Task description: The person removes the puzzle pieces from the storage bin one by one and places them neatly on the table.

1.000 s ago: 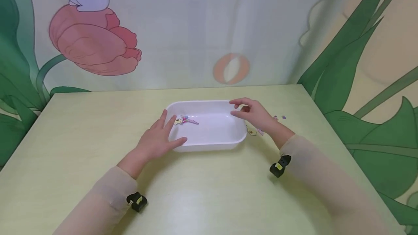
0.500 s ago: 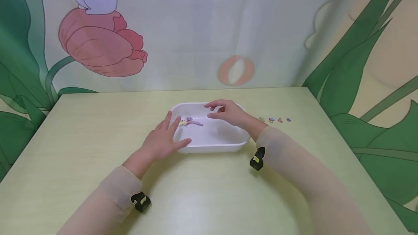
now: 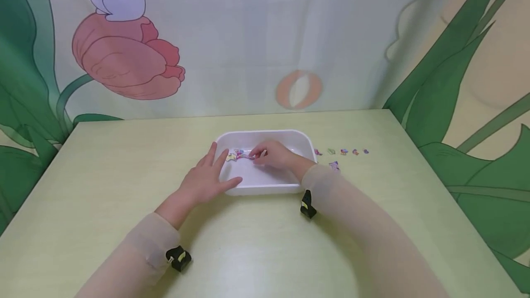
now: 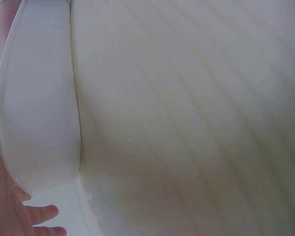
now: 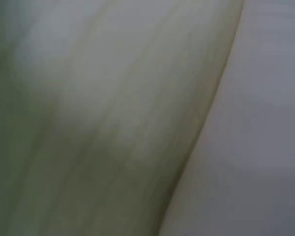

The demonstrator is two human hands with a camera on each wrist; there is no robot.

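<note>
A white plastic tray [image 3: 269,190] stands on the table. My left hand [image 3: 203,180] rests on its left end, fingers spread along the rim. The left wrist view has that hand [image 4: 5,211] against the tray's outer wall [image 4: 39,98]. My right hand [image 3: 273,154] reaches down into the tray, thumb and fingertips closed at the end of a slim pink flat cutout [image 3: 246,156]. Beside it in the tray lies a small yellow cutout [image 3: 231,156], and a pink-blue cutout [image 3: 239,151] is close by. The right wrist view shows only the tray's wall [image 5: 255,123] and tabletop.
Right of the tray, several small cutouts [image 3: 344,151] lie in a row. A larger purple cutout [image 3: 334,165] lies nearer, partly behind the right sleeve [image 3: 352,201]. A printed curtain [image 3: 248,49] hangs behind the pale table [image 3: 256,243].
My right hand has moved left from above the tray's right rim and down into the tray, its fingers closing at the pink cutout. The left hand has stayed on the tray.
</note>
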